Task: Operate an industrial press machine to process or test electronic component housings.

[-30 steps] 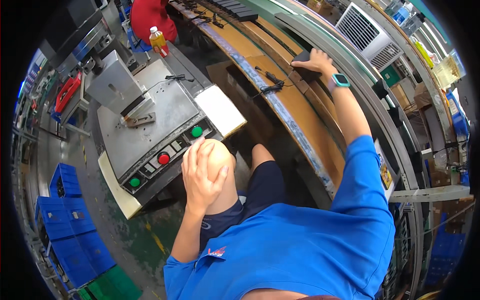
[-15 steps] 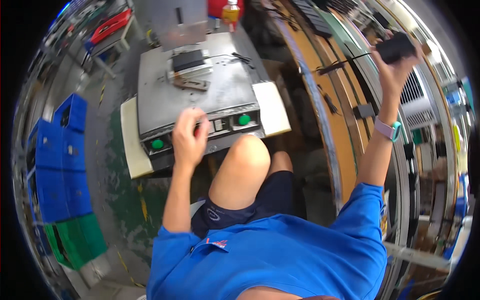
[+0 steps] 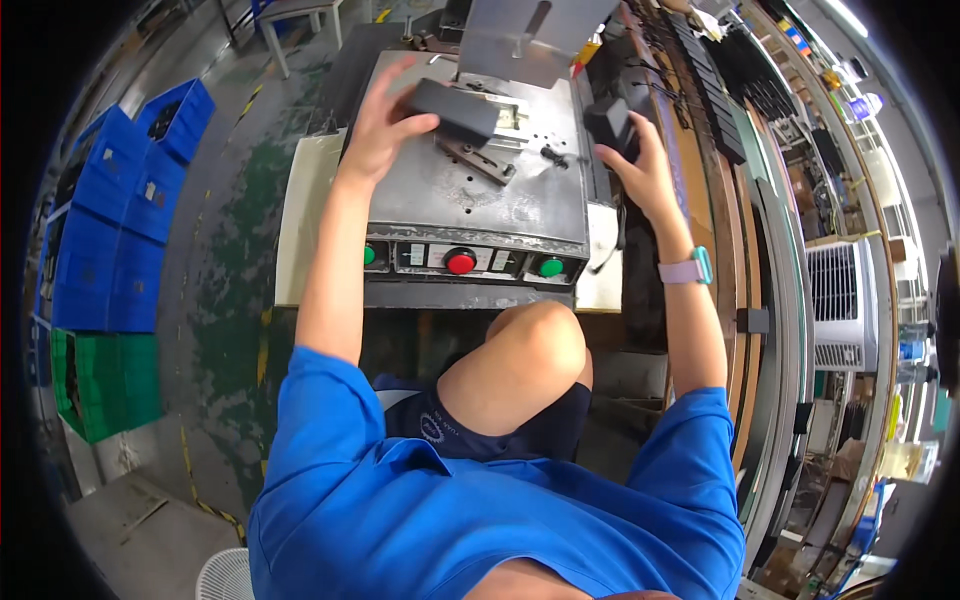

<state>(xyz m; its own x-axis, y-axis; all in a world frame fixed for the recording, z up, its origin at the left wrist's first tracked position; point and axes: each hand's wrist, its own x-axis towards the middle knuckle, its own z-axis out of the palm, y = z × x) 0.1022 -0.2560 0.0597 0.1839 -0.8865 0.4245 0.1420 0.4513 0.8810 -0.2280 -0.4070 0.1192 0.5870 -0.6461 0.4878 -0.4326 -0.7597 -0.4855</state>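
My left hand [image 3: 378, 135] grips one end of a black rectangular box [image 3: 456, 112], thumb in front and fingers spread behind. It looks like a power adapter, tilted over the metal fixture [image 3: 512, 118] on the machine's plate. On the other side, my right hand [image 3: 648, 172] holds a second black block [image 3: 608, 124] between thumb and fingers, just off the plate's right edge. A dark cord [image 3: 622, 225] hangs below that hand. A slotted metal bar [image 3: 478, 164] lies in front of the fixture.
The machine front carries a red button [image 3: 460, 261] and green buttons [image 3: 551, 267]. An upright metal plate [image 3: 530, 38] stands behind the fixture. Several black adapters [image 3: 705, 90] line the right-hand bench. Blue bins [image 3: 100, 260] and a green bin [image 3: 110, 385] stand at left.
My right hand has come in from the far right with its black block. My left hand has moved from the machine's front up to the fixture and taken hold of the black box there.
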